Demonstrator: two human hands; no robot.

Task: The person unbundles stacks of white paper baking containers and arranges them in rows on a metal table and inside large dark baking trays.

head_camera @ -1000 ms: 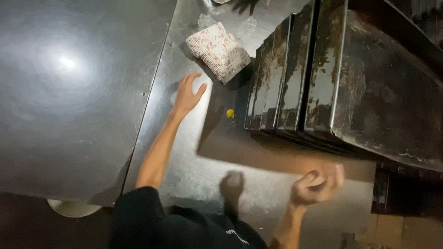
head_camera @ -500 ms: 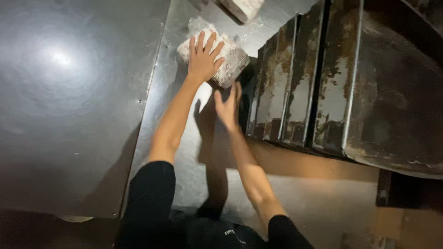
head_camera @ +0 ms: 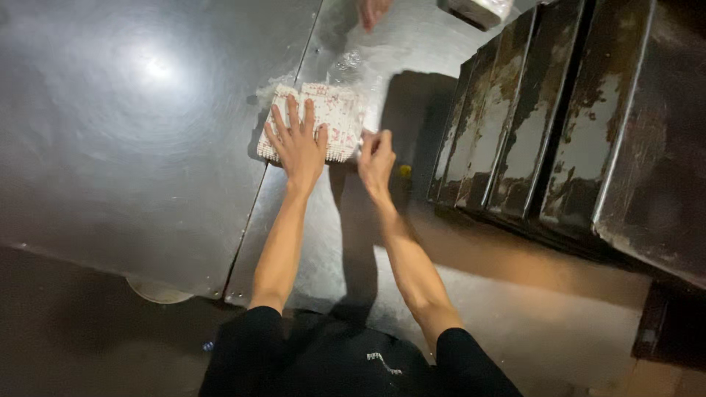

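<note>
A flat white packet with a red pattern (head_camera: 334, 117) lies on the steel table (head_camera: 132, 169). My left hand (head_camera: 298, 143) rests flat on top of it, fingers spread. My right hand (head_camera: 375, 162) touches the packet's near right corner with curled fingers. A small yellow thing (head_camera: 404, 170) lies just right of my right hand.
A row of worn dark metal trays (head_camera: 559, 132) stands on edge at the right. Another person's hand (head_camera: 373, 11) reaches in at the top, beside a wrapped white block (head_camera: 482, 10). A seam (head_camera: 272, 154) runs down the table.
My left hand went from the bare table onto the packet. My right hand came up from the near edge to the packet's corner. The view shifted closer.
</note>
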